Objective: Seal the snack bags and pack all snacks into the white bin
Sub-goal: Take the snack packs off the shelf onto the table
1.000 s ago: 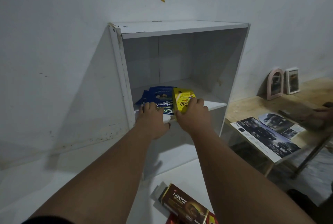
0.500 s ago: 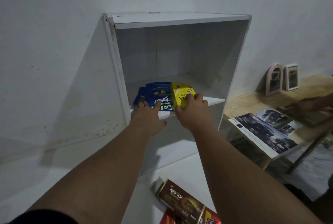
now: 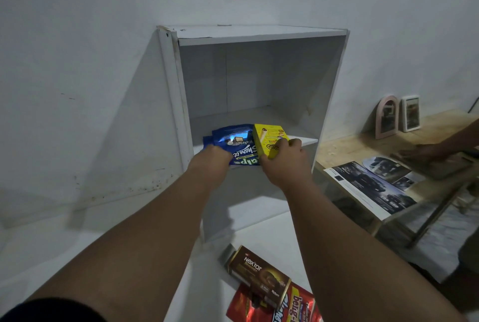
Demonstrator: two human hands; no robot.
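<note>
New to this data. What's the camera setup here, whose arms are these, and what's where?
There is no robot. A person wears one wide-angle camera on the head, looking forward and down, so the two bare arms reaching in from below are the wearer's own.

The left hand rests on blue snack bags lying on the shelf of a white open-front cabinet. The right hand grips a yellow snack box standing beside those bags.

Nearer the camera, on the white surface below, lie a brown Nextar box and red snack bags. To the right, a wooden table holds printed sheets and two small frames; another person's hand reaches in there.
</note>
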